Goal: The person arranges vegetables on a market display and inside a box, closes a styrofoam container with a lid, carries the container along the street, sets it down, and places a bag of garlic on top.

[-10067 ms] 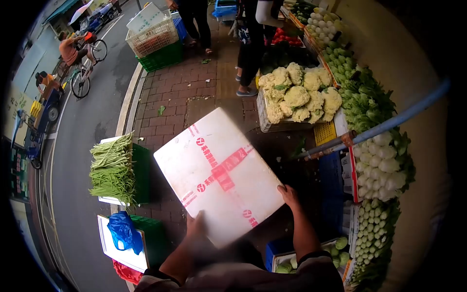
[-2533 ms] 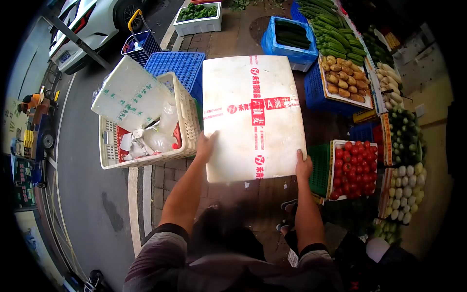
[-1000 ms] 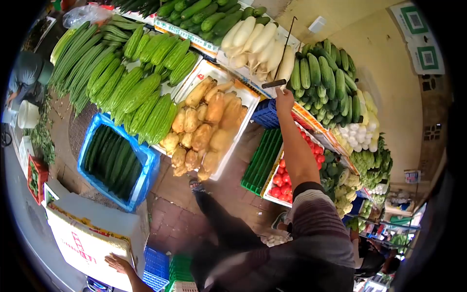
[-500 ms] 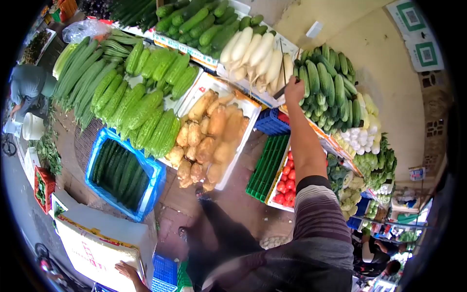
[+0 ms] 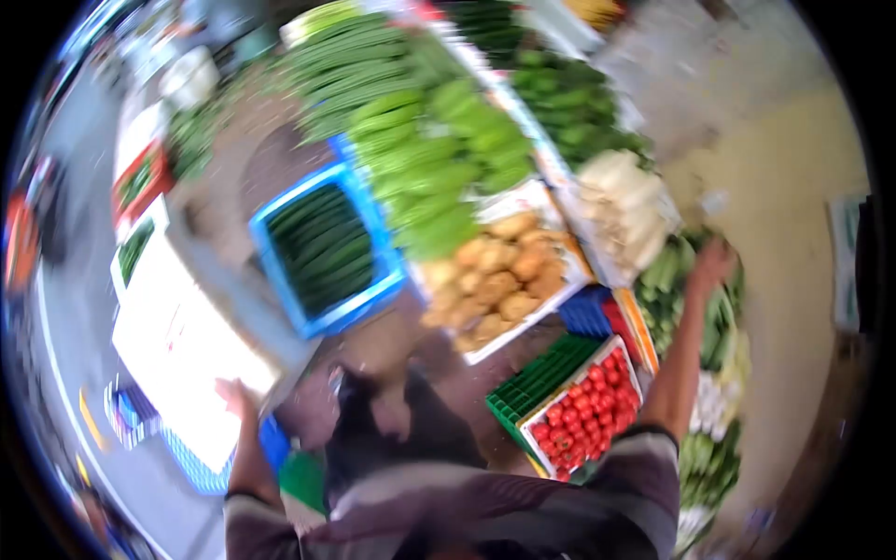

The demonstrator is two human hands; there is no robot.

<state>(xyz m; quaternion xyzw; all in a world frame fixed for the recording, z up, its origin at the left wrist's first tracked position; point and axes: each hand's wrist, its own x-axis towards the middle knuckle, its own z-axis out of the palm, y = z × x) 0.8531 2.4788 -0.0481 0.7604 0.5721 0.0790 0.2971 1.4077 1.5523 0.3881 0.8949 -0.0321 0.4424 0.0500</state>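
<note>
My left hand [image 5: 233, 396] rests on the edge of a white foam box [image 5: 187, 336] at the lower left, its fingers stretched over the top. On the right, my right hand [image 5: 714, 264] is over a heap of cucumbers [image 5: 665, 289]; motion blurs its fingers, so I cannot tell whether they grip anything. White radishes [image 5: 621, 210] lie just beyond that heap. Below my right forearm stands a white tray of red tomatoes [image 5: 583, 411].
A blue-lined crate [image 5: 399, 285] holds dark green cucumbers. Brown, knobbly root vegetables [image 5: 495, 275] fill a white tray beside ridged green gourds [image 5: 420, 177]. A green crate [image 5: 532, 383] adjoins the tomatoes. A road [image 5: 70, 308] runs along the left.
The view has turned and shifted, with blur. My right hand still reaches to the cucumber heap, now farther right in view. My left hand stays on the white box.
</note>
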